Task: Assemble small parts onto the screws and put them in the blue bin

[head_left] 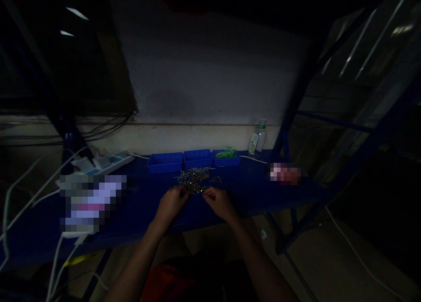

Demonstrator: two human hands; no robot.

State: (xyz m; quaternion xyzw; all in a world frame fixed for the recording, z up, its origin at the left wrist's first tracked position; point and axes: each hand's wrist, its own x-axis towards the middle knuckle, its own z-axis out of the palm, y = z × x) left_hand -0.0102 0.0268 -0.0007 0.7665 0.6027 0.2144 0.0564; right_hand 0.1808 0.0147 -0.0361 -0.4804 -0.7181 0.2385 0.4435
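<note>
Screws (pixel 194 179) lay heaped at frame centre. Left hand (pixel 171 201) and right hand (pixel 219 201) were at the near edge, fingers curled; finger gap and any hold too dark to tell. Judged each screw light, stiff, slightly slippery, best pinched mid-shank. Behind: right tray (pixel 227 162) held green plastic (pixel 226 152); left tray (pixel 166 167) and middle tray (pixel 198 164), contents unclear.

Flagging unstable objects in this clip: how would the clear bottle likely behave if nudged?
The bottle would probably tip easily, standing tall and narrow on the blue table. It looks see-through with no visible contents, so likely light.
</note>
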